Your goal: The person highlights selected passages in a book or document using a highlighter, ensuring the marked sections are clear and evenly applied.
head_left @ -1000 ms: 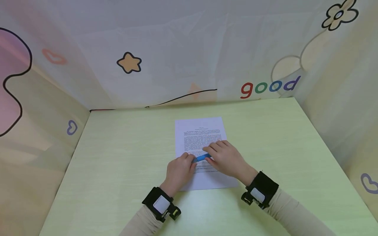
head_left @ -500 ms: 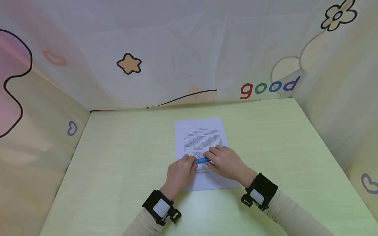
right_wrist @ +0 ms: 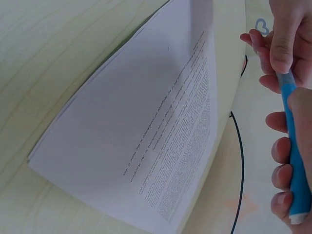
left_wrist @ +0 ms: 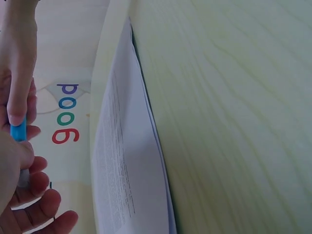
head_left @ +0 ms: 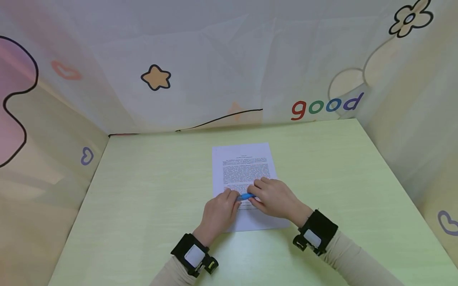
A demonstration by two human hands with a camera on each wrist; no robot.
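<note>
Head view: I log pen, long axis near-crosswise over paper, grey end pointing left; left hand pinches that end, right hand grips barrel.

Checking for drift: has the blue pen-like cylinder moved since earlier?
Yes: the blue cylinder sits slightly lower in the head view, judged against the white printed paper sheet.
</note>
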